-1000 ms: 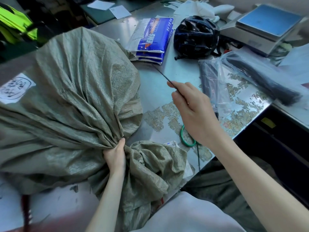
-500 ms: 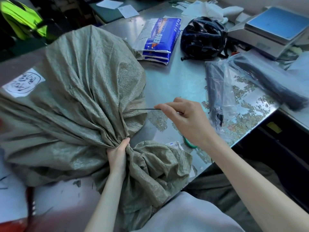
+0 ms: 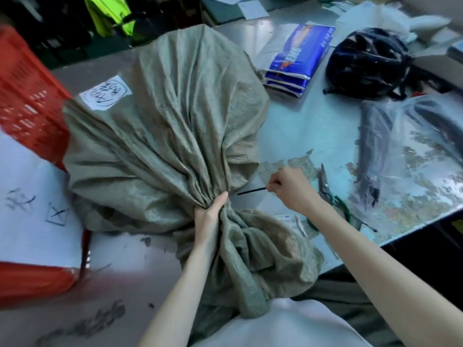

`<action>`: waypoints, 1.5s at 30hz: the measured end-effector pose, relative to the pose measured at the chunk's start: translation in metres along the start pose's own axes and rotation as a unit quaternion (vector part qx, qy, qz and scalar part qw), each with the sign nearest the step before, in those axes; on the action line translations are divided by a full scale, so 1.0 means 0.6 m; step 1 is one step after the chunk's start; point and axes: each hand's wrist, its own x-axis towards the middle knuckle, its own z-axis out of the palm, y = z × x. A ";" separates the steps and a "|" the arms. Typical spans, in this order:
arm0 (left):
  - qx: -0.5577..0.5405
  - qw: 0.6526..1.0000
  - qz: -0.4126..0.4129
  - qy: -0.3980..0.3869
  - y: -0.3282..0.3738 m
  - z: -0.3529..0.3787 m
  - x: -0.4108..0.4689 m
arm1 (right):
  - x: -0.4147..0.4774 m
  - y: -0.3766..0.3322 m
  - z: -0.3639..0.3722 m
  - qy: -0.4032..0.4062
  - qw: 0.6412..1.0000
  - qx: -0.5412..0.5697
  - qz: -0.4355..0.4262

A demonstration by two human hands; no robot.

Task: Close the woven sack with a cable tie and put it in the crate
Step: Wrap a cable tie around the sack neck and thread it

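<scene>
Lying on a scuffed metal worktop [image 3: 313, 136], a bulging grey-green woven sack [image 3: 165, 136] shows a coarse, crinkled weave gathered into tight pleats at its neck. The left hand [image 3: 210, 216] has its grip clenched around that bunched neck, loose fabric spilling toward the person. The right hand [image 3: 290, 189] pinches a thin, straight black cable tie [image 3: 251, 191] in a narrow grip, its tip just beside the neck, not touching. Green-handled scissors [image 3: 328, 189] lie by the right wrist. A red plastic lattice crate [image 3: 27, 106] stands at the left, touching the sack. A glossy black helmet [image 3: 368, 61] rests farther back.
</scene>
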 end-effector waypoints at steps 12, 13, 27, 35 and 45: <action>-0.329 0.916 -0.188 0.130 0.005 -0.026 -0.037 | 0.042 -0.082 0.078 -0.069 0.991 -0.032 -0.111; -0.307 0.918 -0.211 0.134 0.003 -0.025 -0.038 | 0.042 -0.089 0.082 -0.086 0.989 -0.032 -0.115; -0.084 0.962 -0.179 0.187 -0.005 -0.052 -0.047 | 0.039 -0.105 0.073 -0.210 0.969 -0.036 -0.121; -0.058 0.958 0.125 0.251 0.015 -0.126 -0.048 | 0.047 -0.049 0.050 -0.118 0.977 -0.082 -0.160; -0.092 0.951 0.238 0.177 0.096 -0.151 -0.047 | 0.043 -0.042 0.004 0.004 0.993 0.052 -0.110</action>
